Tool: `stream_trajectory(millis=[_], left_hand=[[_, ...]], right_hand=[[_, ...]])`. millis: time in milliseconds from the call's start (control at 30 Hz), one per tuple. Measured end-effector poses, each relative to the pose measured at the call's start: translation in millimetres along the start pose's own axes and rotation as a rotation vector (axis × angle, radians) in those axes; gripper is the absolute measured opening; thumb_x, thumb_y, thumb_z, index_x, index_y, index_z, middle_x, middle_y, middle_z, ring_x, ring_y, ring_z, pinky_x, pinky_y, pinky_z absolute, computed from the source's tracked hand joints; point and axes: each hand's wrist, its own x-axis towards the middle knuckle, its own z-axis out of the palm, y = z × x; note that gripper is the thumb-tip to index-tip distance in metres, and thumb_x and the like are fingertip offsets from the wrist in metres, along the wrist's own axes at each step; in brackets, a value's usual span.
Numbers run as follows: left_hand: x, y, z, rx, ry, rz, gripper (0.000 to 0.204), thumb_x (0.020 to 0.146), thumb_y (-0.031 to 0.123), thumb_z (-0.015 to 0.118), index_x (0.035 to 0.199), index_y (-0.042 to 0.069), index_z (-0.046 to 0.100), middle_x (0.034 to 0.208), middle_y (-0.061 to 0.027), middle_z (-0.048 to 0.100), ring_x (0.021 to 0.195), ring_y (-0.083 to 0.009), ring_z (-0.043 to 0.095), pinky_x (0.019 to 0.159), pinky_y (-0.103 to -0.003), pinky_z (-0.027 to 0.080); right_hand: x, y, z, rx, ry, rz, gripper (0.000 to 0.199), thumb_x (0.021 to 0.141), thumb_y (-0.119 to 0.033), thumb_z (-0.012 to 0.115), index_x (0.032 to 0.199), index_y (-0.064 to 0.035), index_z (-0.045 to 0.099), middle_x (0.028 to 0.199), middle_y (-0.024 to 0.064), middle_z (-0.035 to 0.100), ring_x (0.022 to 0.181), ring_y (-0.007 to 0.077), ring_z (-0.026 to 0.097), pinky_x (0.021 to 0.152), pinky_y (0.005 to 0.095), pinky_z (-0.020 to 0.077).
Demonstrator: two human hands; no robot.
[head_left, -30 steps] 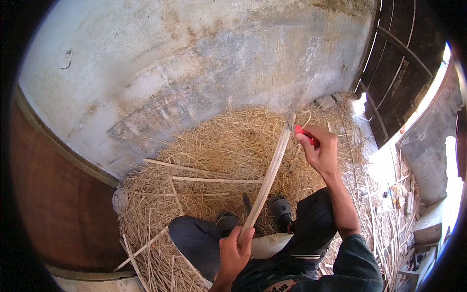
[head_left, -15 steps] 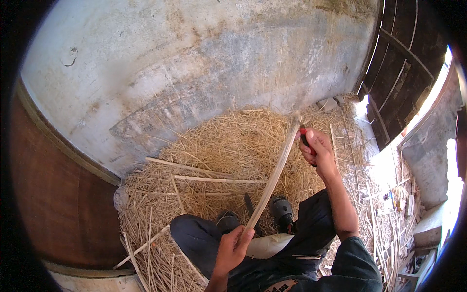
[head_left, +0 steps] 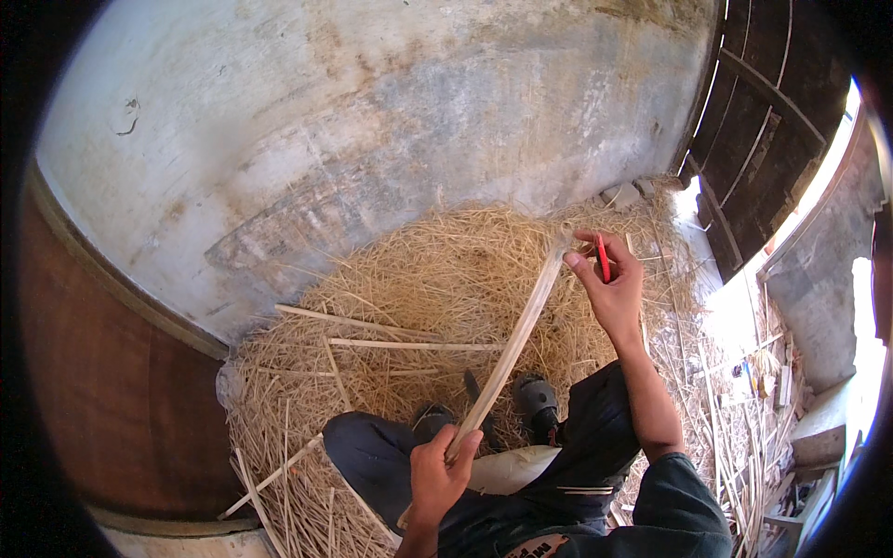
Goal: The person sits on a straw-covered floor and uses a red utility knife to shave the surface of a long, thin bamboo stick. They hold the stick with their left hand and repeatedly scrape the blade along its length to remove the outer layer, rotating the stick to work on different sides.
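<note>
A long, pale, bamboo-like slat (head_left: 510, 352) slants up and away from my lap toward the wall. My left hand (head_left: 441, 474) is closed round its near end. At the far end is my right hand (head_left: 609, 284), thumb and index finger by the slat's tip; I cannot tell whether they touch it. A small red-handled tool (head_left: 603, 259) is held in the curled fingers of that hand; its working end is hidden. Between my feet a dark blade-like piece (head_left: 473, 385) shows, partly behind the slat.
Shavings and thin strips (head_left: 446, 251) cover the floor against the stained wall (head_left: 391, 121). Loose pale sticks (head_left: 419, 345) lie left of the slat. A brown panel (head_left: 121, 363) stands at left, a dark slatted door (head_left: 763, 130) at right. More strips (head_left: 726, 446) lie beside my right arm.
My right hand has turned so the tool points upward, its red handle showing, and the thumb has straightened toward the slat's tip. The slat has shifted slightly toward me and left.
</note>
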Motion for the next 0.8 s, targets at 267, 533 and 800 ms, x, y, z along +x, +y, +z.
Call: stream_trajectory(millis=[267, 533, 800], left_hand=[[0, -3, 2, 0.017, 0.027, 0.029, 0.042, 0.104, 0.038, 0.072, 0.085, 0.001, 0.066, 0.057, -0.0051, 0.049, 0.050, -0.0087, 0.042, 0.047, -0.033, 0.035], [3, 0, -8, -0.035, -0.043, -0.046, 0.042, 0.104, 0.039, 0.072, 0.087, 0.001, 0.069, 0.056, -0.0037, 0.050, 0.052, -0.0073, 0.041, 0.047, -0.033, 0.033], [8, -21, -14, -0.058, -0.109, -0.060, 0.036, 0.105, 0.035, 0.071, 0.096, 0.000, 0.075, 0.065, -0.0025, 0.063, 0.058, -0.0073, 0.054, 0.052, -0.031, 0.041]], right_hand=[[1, 32, -3, -0.187, 0.017, -0.099, 0.018, 0.092, -0.014, 0.082, 0.100, 0.0013, 0.078, 0.066, 0.0048, 0.057, 0.063, 0.0098, 0.049, 0.058, 0.0305, 0.0404], [4, 33, 4, 0.033, -0.038, -0.049, 0.018, 0.097, -0.019, 0.076, 0.096, -0.0005, 0.074, 0.071, -0.0021, 0.058, 0.062, 0.0084, 0.046, 0.056, 0.0289, 0.0358], [8, 23, -6, 0.539, -0.261, 0.476, 0.021, 0.105, -0.027, 0.064, 0.106, -0.0058, 0.062, 0.069, -0.0063, 0.044, 0.051, 0.0023, 0.032, 0.047, 0.0230, 0.0251]])
